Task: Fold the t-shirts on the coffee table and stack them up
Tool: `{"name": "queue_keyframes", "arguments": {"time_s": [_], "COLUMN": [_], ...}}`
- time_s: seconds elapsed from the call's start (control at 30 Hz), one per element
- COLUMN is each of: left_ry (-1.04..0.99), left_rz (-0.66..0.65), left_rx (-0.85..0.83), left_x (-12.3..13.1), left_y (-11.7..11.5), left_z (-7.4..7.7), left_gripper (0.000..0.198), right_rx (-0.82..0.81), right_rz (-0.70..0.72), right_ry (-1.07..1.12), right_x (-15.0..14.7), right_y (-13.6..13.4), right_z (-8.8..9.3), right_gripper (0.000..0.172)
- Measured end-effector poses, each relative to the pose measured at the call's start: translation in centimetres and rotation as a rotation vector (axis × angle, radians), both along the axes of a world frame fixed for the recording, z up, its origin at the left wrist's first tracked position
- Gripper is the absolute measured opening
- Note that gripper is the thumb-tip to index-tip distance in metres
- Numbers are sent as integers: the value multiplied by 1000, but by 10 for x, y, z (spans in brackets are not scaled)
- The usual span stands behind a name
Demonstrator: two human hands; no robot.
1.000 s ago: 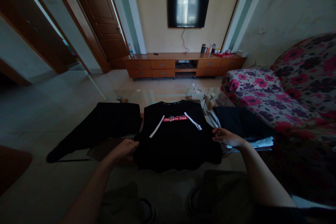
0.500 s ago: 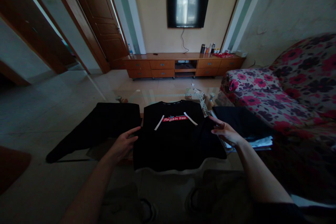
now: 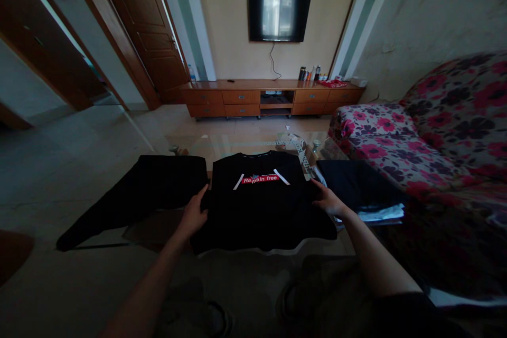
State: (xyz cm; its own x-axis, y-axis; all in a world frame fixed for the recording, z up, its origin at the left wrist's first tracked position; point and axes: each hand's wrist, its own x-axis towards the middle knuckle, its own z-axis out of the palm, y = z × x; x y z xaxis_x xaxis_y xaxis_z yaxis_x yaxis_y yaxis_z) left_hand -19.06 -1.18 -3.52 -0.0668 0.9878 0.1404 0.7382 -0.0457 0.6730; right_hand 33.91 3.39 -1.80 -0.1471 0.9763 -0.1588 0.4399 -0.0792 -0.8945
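Observation:
A black T-shirt (image 3: pixel 261 216) lies spread on the glass table, neck away from me. Its chest has a red "Remain free" print between two white stripes. At the shirt's left edge, my left hand (image 3: pixel 194 214) is closed on the cloth, the thumb side uppermost. My right hand (image 3: pixel 329 202) pinches the opposite edge, with some fingertips hidden in the dark fabric. Left of the shirt lies a black garment (image 3: pixel 170 182), one narrow part reaching toward the table's near left. Just beyond my right hand sits a stack of folded dark and pale clothes (image 3: pixel 358 185).
The glass table (image 3: pixel 233 141) bears all the clothes. A flowered sofa (image 3: pixel 380 148) stands close on the right. Past the table are a low wooden cabinet (image 3: pixel 241 97) with several bottles on it and a wall-mounted television (image 3: pixel 279 16).
My left hand has closed in on the shirt's left edge. The bunched right side now lies flatter under my right hand, and the near hem has shifted slightly. The view has turned a little right.

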Motion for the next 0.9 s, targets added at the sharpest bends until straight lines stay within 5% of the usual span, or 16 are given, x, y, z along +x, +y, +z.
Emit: {"name": "queue_keyframes", "arguments": {"time_s": [0.1,0.17,0.27,0.37,0.47,0.6,0.8,0.9], "left_ry": [160,206,174,195,43,-389,-714,-856], "left_rz": [112,109,16,25,38,59,198,134], "left_rx": [-84,-246,-476,-560,-631,-684,-393,-312], "left_x": [-11,-21,-31,-31,-26,-25,-23,-20], "left_y": [-5,-11,-19,-22,-24,-32,-31,-29], "left_z": [1,1,1,6,17,39,69,79], "left_gripper": [82,70,50,28,22,37,59,59], "right_rx": [70,52,-159,-288,-302,-253,33,32], "right_rz": [-119,-175,-83,-8,5,-13,-159,-203], "right_ry": [-175,-396,-637,-687,-506,-62,354,421], "right_x": [13,21,28,25,18,11,1,0], "right_y": [-1,-3,-8,-14,-21,-28,-23,-21], "right_z": [0,0,0,5,19,46,63,64], "right_gripper": [107,88,50,38,30,35,62,62]}}
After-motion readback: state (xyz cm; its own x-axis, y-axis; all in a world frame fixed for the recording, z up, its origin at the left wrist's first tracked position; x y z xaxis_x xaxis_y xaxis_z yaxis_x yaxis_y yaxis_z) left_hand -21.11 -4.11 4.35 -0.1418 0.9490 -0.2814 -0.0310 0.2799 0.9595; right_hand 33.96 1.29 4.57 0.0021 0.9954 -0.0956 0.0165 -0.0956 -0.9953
